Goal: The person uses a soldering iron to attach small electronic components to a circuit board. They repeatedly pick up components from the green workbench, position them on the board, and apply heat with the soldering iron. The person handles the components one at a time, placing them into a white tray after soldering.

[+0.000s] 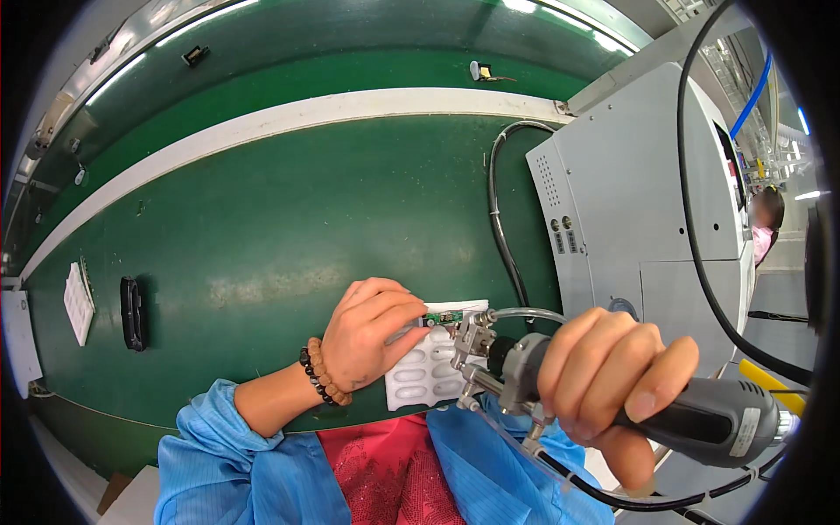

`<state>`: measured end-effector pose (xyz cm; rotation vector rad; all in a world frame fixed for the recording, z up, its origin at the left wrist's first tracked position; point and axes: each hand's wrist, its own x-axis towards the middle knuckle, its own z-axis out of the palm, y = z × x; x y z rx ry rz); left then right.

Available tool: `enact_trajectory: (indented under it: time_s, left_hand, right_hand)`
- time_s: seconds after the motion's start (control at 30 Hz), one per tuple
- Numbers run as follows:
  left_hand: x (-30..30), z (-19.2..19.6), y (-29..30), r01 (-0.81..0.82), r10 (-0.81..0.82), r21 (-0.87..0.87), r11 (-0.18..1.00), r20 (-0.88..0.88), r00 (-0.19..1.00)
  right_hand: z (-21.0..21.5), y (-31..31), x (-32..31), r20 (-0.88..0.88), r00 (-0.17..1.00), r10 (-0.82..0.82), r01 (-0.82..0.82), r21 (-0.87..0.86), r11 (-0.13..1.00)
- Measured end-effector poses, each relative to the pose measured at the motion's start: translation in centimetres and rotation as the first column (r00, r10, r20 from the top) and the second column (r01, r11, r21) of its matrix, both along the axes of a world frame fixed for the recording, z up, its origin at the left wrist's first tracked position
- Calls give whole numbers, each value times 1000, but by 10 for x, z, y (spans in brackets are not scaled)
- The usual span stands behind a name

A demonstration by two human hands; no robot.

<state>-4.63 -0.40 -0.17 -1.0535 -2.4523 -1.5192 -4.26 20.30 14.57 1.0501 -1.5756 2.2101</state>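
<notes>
My left hand [372, 337], with a beaded bracelet on the wrist, pinches a small green circuit board [444, 318] at its left end and holds it over a white blister tray [429, 367]. My right hand [612, 367] is wrapped around the grey handle of a powered hand tool [700, 420]. The tool's metal head [472, 346] sits right against the board's right end. A clear tube and a black cable run from the tool.
A grey machine cabinet [630, 201] stands at the right, with a black cable looping beside it. On the green conveyor belt [262, 219] lie a black part [133, 312] and a white tray [79, 302] at far left. Another person sits at far right.
</notes>
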Motion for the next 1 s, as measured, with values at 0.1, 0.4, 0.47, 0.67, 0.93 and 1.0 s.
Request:
enact_trajectory:
  time_s: [0.1, 0.4, 0.47, 0.67, 0.93, 1.0]
  left_hand:
    - [0, -1, -1, 0, 0, 17, 1000, 10, 1000]
    - [-3, -4, -5, 18, -18, 39, 999, 17, 1000]
    - [-2, -4, -6, 13, -14, 39, 999, 23, 1000]
    - [-2, -4, -6, 23, -24, 56, 998, 20, 1000]
    - [1, -3, -7, 20, -22, 76, 997, 35, 999]
    - [-1, -1, -6, 26, -30, 87, 996, 51, 998]
  right_hand:
    - [-5, -7, -6, -1, 1000, 2, -2, 29, 1000]
    - [-9, -19, -11, 35, 999, 4, -7, 72, 997]
    - [-8, -19, -14, 50, 998, 31, -36, 95, 995]
    - [-6, -23, -16, 72, 997, 22, -32, 129, 991]
    - [-3, -27, -17, 121, 992, 40, -60, 168, 984]
    - [2, -31, -17, 130, 992, 8, -32, 186, 982]
